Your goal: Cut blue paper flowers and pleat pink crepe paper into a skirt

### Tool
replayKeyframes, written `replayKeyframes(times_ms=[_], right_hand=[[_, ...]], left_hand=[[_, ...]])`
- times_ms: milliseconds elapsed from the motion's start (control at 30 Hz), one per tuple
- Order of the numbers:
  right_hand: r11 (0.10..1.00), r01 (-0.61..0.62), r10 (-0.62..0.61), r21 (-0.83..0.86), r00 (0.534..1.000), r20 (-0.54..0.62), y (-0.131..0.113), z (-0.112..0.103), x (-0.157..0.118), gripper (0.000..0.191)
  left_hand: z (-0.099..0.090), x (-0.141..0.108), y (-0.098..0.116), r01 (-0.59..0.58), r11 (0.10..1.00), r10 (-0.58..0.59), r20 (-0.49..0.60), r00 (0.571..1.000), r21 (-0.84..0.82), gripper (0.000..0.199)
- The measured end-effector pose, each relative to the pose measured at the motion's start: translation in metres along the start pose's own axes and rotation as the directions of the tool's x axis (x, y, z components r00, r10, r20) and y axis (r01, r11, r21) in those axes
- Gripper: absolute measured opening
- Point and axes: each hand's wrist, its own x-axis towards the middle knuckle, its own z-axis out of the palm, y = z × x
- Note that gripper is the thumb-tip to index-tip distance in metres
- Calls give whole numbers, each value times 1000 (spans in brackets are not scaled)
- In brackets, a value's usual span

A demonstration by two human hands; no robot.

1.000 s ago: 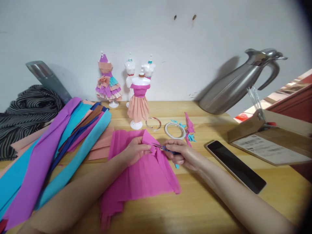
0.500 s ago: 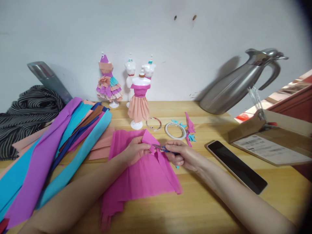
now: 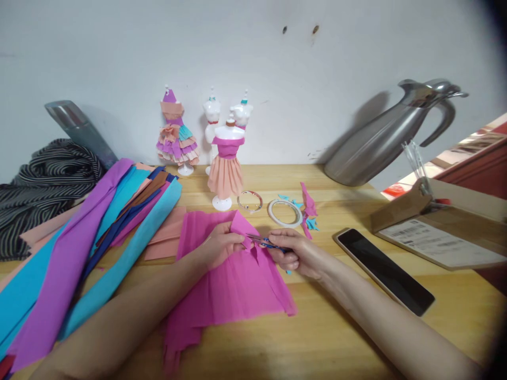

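A large pink crepe paper sheet (image 3: 233, 295) lies on the table in front of me, its upper edge raised and folded. My left hand (image 3: 219, 245) pinches that raised edge between thumb and fingers. Blue-handled scissors (image 3: 264, 241) are in my right hand (image 3: 295, 250), their blades pointing left and touching the pink paper close to my left fingertips. A notch shows in the paper beneath the blades. Just behind the sheet stands a small white mannequin (image 3: 226, 163) in a pink top and peach pleated skirt.
Coloured paper strips (image 3: 67, 269) lie at left beside a striped cloth (image 3: 51, 179). Behind are another dressed mannequin (image 3: 177, 132), a bracelet (image 3: 250, 201), a tape roll (image 3: 285, 213) and paper scraps (image 3: 309, 203). At right are a phone (image 3: 384, 269), a cardboard box (image 3: 447, 232) and a metal jug (image 3: 380, 137).
The scissor blades look slightly closer together than before. Both hands and the pink paper stay in almost the same place.
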Motion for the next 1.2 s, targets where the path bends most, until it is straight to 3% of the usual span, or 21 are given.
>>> replayKeyframes(times_ms=[767, 1200], right_hand=[[998, -6, 5, 60, 1000, 17, 1, 1, 1, 33], [986, -102, 94, 133, 994, 62, 1, -3, 4, 26]], left_hand=[[1, 0, 1, 0, 1000, 0, -6, 1000, -3, 19], [1, 0, 2, -4, 1000, 3, 11, 1000, 13, 19]])
